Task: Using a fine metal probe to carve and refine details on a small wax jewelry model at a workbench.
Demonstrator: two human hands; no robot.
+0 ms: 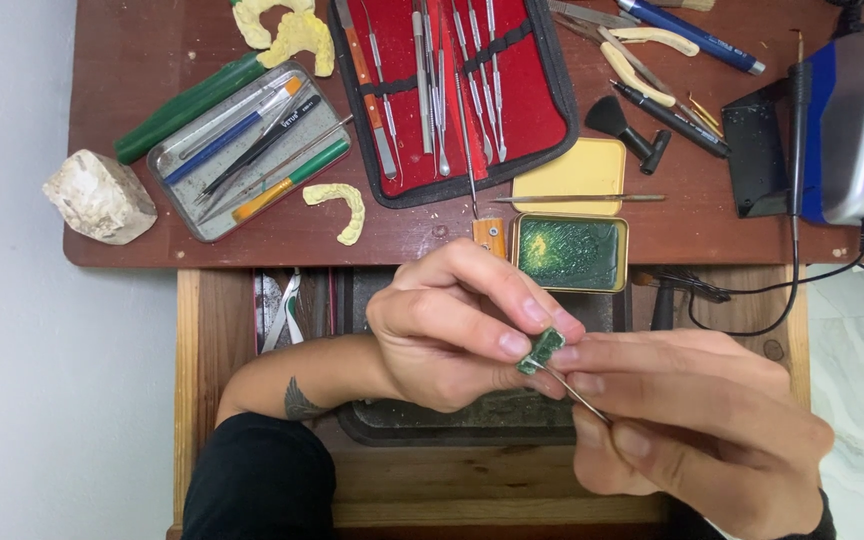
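Head view: L hand point(442, 335) sits just below centre, thumb & fingers pinched in a tight grip on a small green wax piece point(540, 350). R hand point(697, 425), at 4 o'clock from the L, has its grip clenched on a thin metal tool point(574, 392), w/ the tip touching the wax piece at its lower edge. Exact shape of the piece is hard to tell, prob. a small flat block. Both hands hover over an open wooden drawer point(197, 390) w/ a dark tray point(432, 430) inside.

At 12 o'clock from the hands, on the brown worktop point(132, 50): an open tin of green wax point(569, 252), its yellow lid point(570, 175) just above w/ a slim metal probe point(580, 198) lying across it. Further up, a red instrument roll point(452, 90) w/ steel tools strapped in. At 10 o'clock: a metal tray of brushes & pens point(249, 150), a green handle point(187, 105) beside it, yellow dental casts point(287, 30) near it, & a whitish stone chunk point(100, 197) at the worktop's edge. At 2 o'clock: a grey-blue machine point(862, 120) w/ a lit green display, black cable trailing down.
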